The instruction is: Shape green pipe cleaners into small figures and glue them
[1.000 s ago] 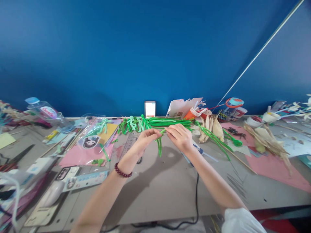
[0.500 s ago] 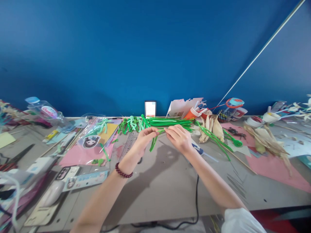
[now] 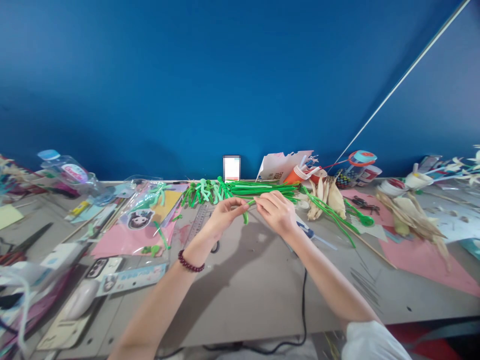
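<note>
A short green fuzzy stem (image 3: 245,218) hangs below the fingertips of my left hand (image 3: 226,215), which pinches it near the middle of the view. Close beside it, my right hand (image 3: 276,210) is closed on the same green piece, fingertips nearly touching the left ones. Behind both hands lies a bundle of long green stems (image 3: 262,188). Left of that bundle are bent green and pale green fuzzy pieces (image 3: 205,190). My fingers hide part of the held piece.
A small lit screen (image 3: 232,168) leans on the blue wall. At the right are orange cups (image 3: 296,175), dried husks (image 3: 335,200) and scissors (image 3: 362,204). A ruler (image 3: 195,224), a plastic bag (image 3: 140,210) and a blue-handled tool (image 3: 305,230) lie around my hands.
The hanging green end has shortened and swung right, closer under my fingertips. My left hand has shifted slightly right toward my right hand.
</note>
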Motion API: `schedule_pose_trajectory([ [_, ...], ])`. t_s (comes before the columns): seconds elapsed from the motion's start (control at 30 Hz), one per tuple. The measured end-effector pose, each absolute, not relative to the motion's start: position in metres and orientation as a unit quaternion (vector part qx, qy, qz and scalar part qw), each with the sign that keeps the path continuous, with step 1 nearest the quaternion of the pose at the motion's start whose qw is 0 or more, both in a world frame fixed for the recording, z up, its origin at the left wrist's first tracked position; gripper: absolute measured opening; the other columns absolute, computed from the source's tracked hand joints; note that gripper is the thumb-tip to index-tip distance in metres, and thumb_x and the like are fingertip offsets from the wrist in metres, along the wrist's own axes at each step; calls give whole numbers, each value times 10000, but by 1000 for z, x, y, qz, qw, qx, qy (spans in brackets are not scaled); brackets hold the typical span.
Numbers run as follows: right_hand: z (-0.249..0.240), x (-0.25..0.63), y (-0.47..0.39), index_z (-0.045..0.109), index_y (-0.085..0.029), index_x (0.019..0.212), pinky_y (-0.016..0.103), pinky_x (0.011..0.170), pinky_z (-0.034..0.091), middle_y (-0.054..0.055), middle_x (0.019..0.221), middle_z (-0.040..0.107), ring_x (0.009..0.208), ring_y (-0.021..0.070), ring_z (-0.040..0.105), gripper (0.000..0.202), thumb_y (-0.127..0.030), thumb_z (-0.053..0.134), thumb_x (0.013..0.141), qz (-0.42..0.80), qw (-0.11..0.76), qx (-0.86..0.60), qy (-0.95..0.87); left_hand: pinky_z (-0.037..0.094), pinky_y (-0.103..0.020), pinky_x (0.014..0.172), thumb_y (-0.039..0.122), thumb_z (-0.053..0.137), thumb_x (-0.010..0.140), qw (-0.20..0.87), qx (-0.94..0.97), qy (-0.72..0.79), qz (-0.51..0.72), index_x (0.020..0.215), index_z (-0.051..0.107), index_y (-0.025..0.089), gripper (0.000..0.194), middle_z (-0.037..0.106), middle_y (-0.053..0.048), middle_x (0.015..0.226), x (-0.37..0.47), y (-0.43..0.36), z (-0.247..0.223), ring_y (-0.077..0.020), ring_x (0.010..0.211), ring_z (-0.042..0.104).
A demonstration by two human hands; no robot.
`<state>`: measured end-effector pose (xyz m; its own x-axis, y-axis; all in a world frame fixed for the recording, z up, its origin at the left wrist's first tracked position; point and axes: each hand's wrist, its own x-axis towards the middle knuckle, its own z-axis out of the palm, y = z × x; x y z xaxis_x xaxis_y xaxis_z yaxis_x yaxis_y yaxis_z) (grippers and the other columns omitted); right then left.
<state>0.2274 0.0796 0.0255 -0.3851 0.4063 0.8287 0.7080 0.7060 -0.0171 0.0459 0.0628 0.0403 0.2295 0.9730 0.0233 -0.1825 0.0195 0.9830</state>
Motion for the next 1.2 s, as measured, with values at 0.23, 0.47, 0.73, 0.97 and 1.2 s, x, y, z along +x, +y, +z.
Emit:
schedule_pose_trajectory([
  [0.23, 27, 227, 77, 660, -220, 910, 292, 675, 459, 50, 843, 675, 759, 174, 563, 178, -162, 496, 872, -131, 438, -344, -820, 364, -264, 792, 268, 755, 641, 605, 512, 333, 511, 679, 638, 168, 159, 580, -29, 860, 51, 58, 46, -157, 849, 507],
  [0.47, 18, 222, 79, 641, -214, 898, 323, 725, 477, 60, 874, 678, 788, 182, 571, 180, -164, 470, 877, -55, 453, -324, -829, 361, -265, 845, 248, 720, 687, 652, 478, 282, 517, 721, 649, 175, 107, 580, -25, 938, 53, 57, 40, -155, 915, 506],
  [0.73, 14, 219, 83, 631, -202, 862, 313, 723, 479, 60, 857, 677, 788, 175, 575, 140, -163, 496, 861, 0, 472, -309, -826, 360, -261, 852, 185, 725, 674, 704, 407, 257, 521, 778, 677, 167, 116, 616, -22, 826, 54, 60, 36, -142, 862, 519],
  [0.97, 9, 222, 92, 649, -208, 853, 335, 737, 472, 57, 832, 675, 798, 195, 574, 154, -169, 499, 855, 38, 441, -337, -831, 378, -249, 767, 237, 741, 672, 697, 392, 306, 517, 693, 675, 142, 117, 611, -9, 725, 52, 65, 29, -112, 741, 516],
  [1.2, 29, 223, 79, 615, -213, 1016, 281, 606, 487, 83, 1018, 624, 778, 163, 592, 224, -163, 482, 843, 165, 494, -356, -776, 385, -235, 705, 261, 772, 632, 640, 413, 348, 547, 681, 657, 159, 161, 592, 25, 672, 49, 66, 31, -83, 656, 499],
])
